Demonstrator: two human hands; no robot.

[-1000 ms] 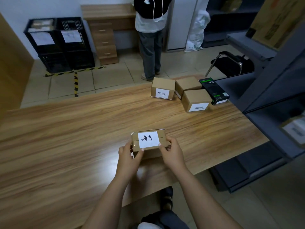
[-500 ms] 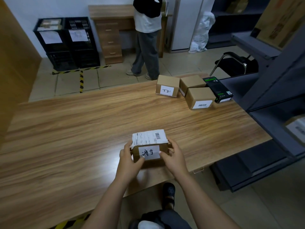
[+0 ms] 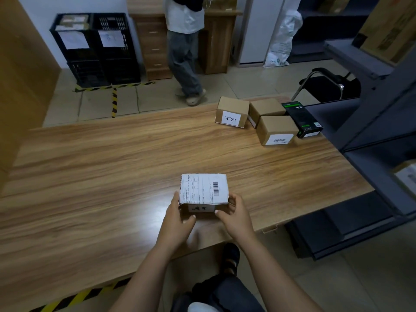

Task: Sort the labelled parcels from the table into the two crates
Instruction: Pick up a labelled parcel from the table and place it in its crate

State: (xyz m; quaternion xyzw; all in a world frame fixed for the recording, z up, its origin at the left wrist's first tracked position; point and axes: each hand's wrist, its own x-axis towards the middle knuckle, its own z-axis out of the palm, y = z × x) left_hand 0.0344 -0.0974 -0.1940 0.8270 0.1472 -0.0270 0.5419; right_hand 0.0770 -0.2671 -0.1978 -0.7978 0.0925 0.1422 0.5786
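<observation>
The small parcel (image 3: 203, 192) (shipping label up) sits near the table's (image 3: 90, 167) front edge, gripped at its sides by the left hand (image 3: 177, 218) and right hand (image 3: 236, 216), fingers curled round it. Two black crates (image 3: 96, 48) stand far beyond.

A small brown parcel (image 3: 203, 191) sits low in the frame's centre, a printed shipping label with a barcode across its top and a handwritten label on its near face. The left hand (image 3: 177, 219) and the right hand (image 3: 236, 216) grip its sides. Three more brown parcels cluster at the upper right of the table (image 3: 112, 165): a handwritten-label parcel (image 3: 231, 111), a plain-topped parcel (image 3: 265, 108) and a barcode-label parcel (image 3: 276, 129), with a black box (image 3: 302, 119) beside them. At the upper left stand the left crate (image 3: 74, 50) and the right crate (image 3: 114, 48), both black, each with a white sheet on its front.
</observation>
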